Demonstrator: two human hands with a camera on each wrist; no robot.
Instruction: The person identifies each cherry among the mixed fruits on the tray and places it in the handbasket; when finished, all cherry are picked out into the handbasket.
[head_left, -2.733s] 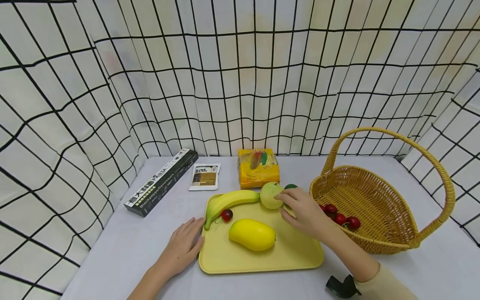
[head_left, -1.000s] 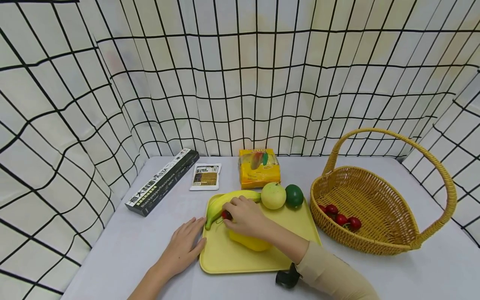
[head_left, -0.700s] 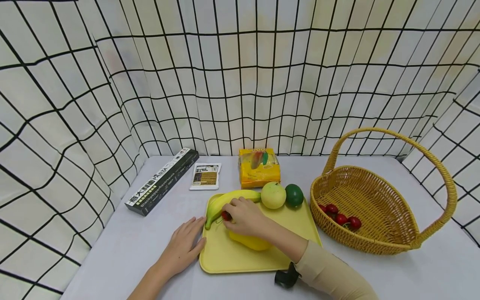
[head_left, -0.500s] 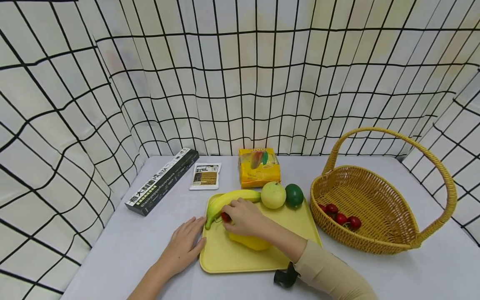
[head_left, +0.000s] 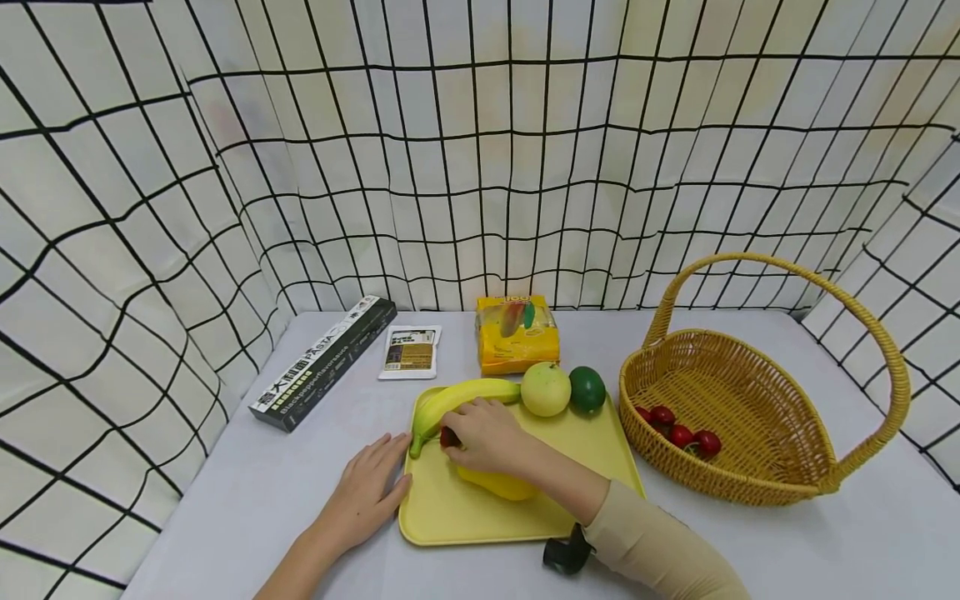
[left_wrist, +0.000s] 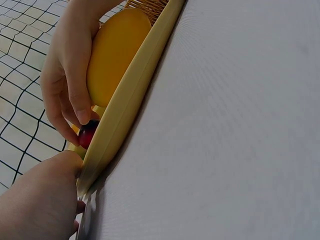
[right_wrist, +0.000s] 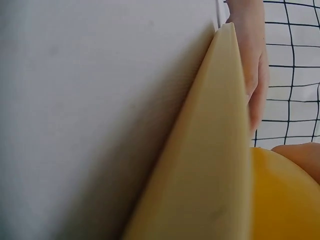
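Note:
On the yellow tray [head_left: 517, 531], my right hand [head_left: 491, 435] pinches a dark red cherry [head_left: 448, 437] between thumb and fingers, as the left wrist view also shows. Its wrist passes over a yellow mango [head_left: 498, 484], partly covering it. My left hand [head_left: 371, 487] rests with fingers extended against the tray's left rim. A banana [head_left: 468, 392] lies along the back left of the tray, just behind the cherry. Beside the banana's right end sit a round pale green fruit [head_left: 545, 389] and a dark green fruit [head_left: 587, 390].
A wicker basket [head_left: 750, 487] with a tall handle stands to the right, several cherries [head_left: 681, 435] inside. Behind the tray lie a yellow package [head_left: 517, 342], a white sachet [head_left: 410, 353] and a long dark pasta box [head_left: 324, 363]. Grid-patterned cloth walls enclose the table.
My right hand has gone from the pale green fruit leftward to the cherry, and its fingers hold it. The dark green fruit is uncovered. My left hand stays put.

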